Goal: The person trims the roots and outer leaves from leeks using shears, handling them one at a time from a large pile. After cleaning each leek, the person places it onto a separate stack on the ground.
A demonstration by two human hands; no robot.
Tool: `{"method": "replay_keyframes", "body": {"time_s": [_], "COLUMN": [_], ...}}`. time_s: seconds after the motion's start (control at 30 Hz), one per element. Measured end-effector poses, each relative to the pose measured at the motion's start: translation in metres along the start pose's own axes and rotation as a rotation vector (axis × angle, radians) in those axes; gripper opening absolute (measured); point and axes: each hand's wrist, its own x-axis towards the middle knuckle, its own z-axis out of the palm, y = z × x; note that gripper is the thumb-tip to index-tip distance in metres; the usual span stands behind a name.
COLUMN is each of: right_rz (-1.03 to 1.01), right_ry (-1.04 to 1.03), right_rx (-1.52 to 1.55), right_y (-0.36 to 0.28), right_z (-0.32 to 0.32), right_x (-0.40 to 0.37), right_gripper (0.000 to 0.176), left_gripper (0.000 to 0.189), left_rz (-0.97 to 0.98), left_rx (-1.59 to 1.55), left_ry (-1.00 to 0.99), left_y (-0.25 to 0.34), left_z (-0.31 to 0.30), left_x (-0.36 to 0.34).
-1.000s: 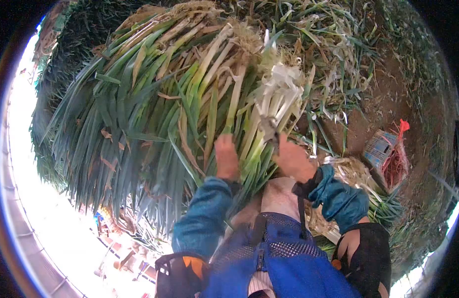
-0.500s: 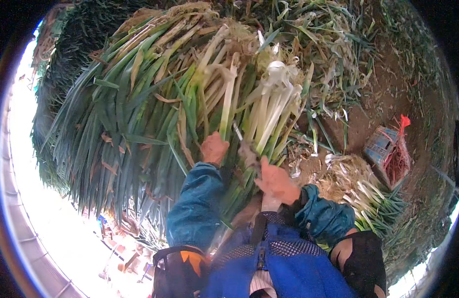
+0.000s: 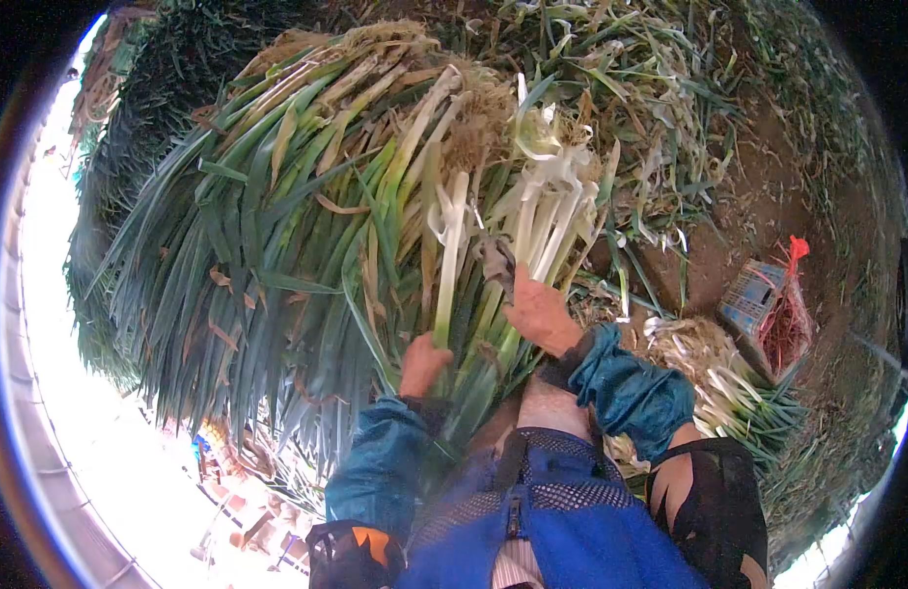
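Observation:
A single leek (image 3: 451, 257) with a pale shaft stands out in the middle, and my left hand (image 3: 426, 365) is closed round its green part. My right hand (image 3: 544, 316) grips a small tool wrapped in grey cloth (image 3: 495, 263), its tip close to the leek's right side. Just behind that hand lie several leeks with whitish, peeled stems (image 3: 550, 211). On the left spreads a large pile of unpeeled leeks (image 3: 267, 226), roots at the top and dark green leaves hanging down.
At the right, a bundle of leeks (image 3: 729, 388) lies on the soil near a blue and red bag (image 3: 773, 309). Peeled leaf scraps (image 3: 660, 118) cover the ground at the top. My knees and blue apron (image 3: 532, 510) are at the bottom.
My left hand has moved down toward me with the leek, whose pale shaft now shows loose skin beside it. My right hand and the tool have shifted slightly up.

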Motion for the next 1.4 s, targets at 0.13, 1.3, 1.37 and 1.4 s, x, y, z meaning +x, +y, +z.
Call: {"method": "replay_keyframes", "body": {"time_s": [0.13, 1.3, 1.37, 1.4], "right_rz": [0.075, 0.179, 0.187, 0.187], "right_ry": [-0.150, -0.094, -0.104, -0.150], "right_rx": [0.006, -0.087, -0.071, -0.070], "right_y": [-0.026, 0.037, 0.025, 0.008], "right_z": [-0.011, -0.039, -0.046, -0.041], "right_x": [-0.039, -0.018, -0.025, -0.030], "right_gripper": [0.059, 0.044, 0.044, 0.044], "left_gripper": [0.038, 0.037, 0.028, 0.026], "left_rz": [-0.058, 0.566, 0.410, 0.347], "left_rx": [-0.061, -0.208, -0.130, -0.102], "left_ry": [-0.091, 0.155, 0.111, 0.085], "left_y": [-0.012, 0.025, 0.009, 0.004], "left_z": [0.023, 0.096, 0.094, 0.087], "left_x": [-0.013, 0.036, 0.034, 0.036]}}
